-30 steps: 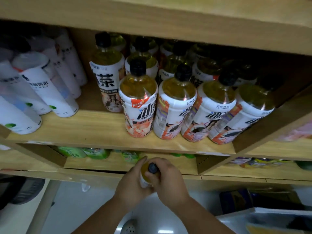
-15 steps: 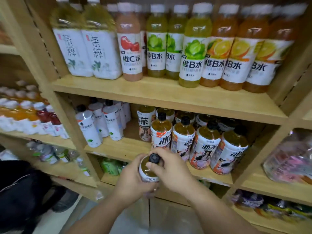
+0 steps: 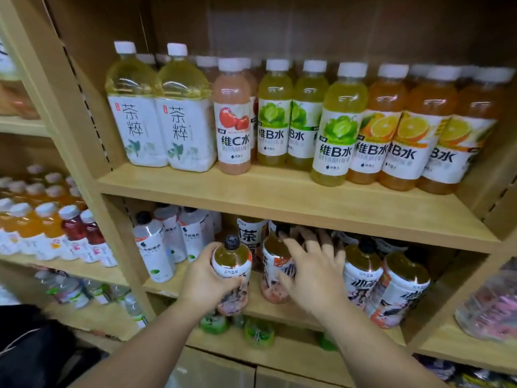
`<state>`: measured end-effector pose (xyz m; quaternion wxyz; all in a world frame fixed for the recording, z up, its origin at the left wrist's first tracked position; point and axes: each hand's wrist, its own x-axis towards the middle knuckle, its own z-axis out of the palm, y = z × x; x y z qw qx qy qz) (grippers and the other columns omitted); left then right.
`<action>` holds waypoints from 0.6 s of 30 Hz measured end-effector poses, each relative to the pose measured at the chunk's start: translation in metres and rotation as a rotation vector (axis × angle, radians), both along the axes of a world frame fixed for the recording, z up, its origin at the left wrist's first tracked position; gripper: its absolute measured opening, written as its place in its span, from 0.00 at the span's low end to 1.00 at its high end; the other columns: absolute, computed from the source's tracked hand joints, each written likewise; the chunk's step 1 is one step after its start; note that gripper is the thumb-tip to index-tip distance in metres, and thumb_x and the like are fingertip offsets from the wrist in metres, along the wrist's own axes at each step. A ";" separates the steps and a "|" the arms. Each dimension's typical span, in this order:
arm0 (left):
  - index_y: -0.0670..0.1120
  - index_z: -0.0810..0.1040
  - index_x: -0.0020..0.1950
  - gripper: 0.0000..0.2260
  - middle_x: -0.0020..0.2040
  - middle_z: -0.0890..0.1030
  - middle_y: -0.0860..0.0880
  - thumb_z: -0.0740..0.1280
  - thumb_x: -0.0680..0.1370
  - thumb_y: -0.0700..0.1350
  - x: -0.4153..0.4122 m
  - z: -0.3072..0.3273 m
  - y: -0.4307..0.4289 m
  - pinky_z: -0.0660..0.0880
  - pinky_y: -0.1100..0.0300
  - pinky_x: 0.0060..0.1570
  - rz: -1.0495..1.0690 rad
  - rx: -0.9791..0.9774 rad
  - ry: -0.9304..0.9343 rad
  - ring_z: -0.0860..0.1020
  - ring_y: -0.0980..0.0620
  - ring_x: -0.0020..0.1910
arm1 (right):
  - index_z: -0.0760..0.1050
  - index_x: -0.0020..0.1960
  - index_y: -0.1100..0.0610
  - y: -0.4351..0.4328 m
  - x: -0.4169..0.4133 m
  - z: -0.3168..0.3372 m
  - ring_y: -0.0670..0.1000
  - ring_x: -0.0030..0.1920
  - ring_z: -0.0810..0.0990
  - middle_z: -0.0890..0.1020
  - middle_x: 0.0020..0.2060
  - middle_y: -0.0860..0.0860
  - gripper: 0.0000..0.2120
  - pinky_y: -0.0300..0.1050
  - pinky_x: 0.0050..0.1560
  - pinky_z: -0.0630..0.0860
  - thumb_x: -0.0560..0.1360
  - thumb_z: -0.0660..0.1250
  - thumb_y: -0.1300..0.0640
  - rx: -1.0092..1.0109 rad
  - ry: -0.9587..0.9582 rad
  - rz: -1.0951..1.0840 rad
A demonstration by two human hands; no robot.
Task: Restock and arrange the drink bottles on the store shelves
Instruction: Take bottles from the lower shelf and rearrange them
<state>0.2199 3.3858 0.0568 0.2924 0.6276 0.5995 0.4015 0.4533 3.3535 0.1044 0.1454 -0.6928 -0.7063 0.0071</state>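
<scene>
The tea bottle (image 3: pixel 232 257) to be stocked is held upright in the left grip (image 3: pixel 202 280), whose fingers are wrapped round the labelled body below the shoulder. It is at the front edge of the middle shelf (image 3: pixel 260 308), just left of the front row. It is seen to be full, so some weight is to be expected, and the sealed plastic wall is judged stiff. The glossy sleeve may be slippery, so hold is better taken at mid-body than at the small black cap. The right grip (image 3: pixel 313 273) is spread, its straight fingers laid over the top of the neighbouring bottle (image 3: pixel 272 249) in the front row, with nothing pinched. The gap between that bottle and the white-labelled bottles (image 3: pixel 152 247) is judged the likely slot. The way in is narrowed by a taller tea bottle (image 3: pixel 249 233) standing behind the gap. Headroom is limited by the upper shelf board (image 3: pixel 279 200), on which vitamin drinks (image 3: pixel 335 141) are lined up. More tea bottles (image 3: pixel 363 273) are packed close on the right and could be toppled if the row is pushed hard.
</scene>
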 end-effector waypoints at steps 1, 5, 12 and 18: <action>0.63 0.74 0.56 0.30 0.48 0.84 0.64 0.85 0.61 0.49 -0.001 -0.001 0.009 0.73 0.76 0.40 -0.006 -0.003 0.009 0.79 0.72 0.48 | 0.53 0.77 0.35 0.004 0.001 -0.003 0.61 0.74 0.61 0.69 0.71 0.49 0.34 0.70 0.73 0.55 0.76 0.63 0.34 -0.034 -0.011 -0.017; 0.57 0.75 0.55 0.28 0.47 0.83 0.60 0.85 0.62 0.46 0.003 -0.006 0.038 0.75 0.67 0.44 -0.049 -0.028 -0.005 0.81 0.64 0.48 | 0.47 0.77 0.33 0.011 0.001 -0.008 0.62 0.68 0.66 0.75 0.64 0.48 0.37 0.66 0.68 0.64 0.76 0.65 0.34 -0.062 -0.015 -0.039; 0.58 0.78 0.48 0.21 0.44 0.86 0.59 0.85 0.64 0.45 0.009 -0.006 0.068 0.78 0.64 0.43 -0.206 -0.094 -0.006 0.83 0.65 0.44 | 0.43 0.79 0.33 0.008 0.006 -0.007 0.63 0.70 0.66 0.79 0.55 0.47 0.41 0.60 0.67 0.69 0.76 0.65 0.35 -0.076 -0.031 -0.065; 0.61 0.72 0.53 0.28 0.47 0.82 0.63 0.85 0.65 0.46 0.008 0.002 0.076 0.74 0.69 0.42 -0.272 -0.114 0.013 0.79 0.67 0.47 | 0.46 0.81 0.34 0.004 0.002 -0.005 0.63 0.72 0.64 0.80 0.54 0.47 0.41 0.60 0.70 0.66 0.76 0.65 0.34 -0.086 -0.052 -0.075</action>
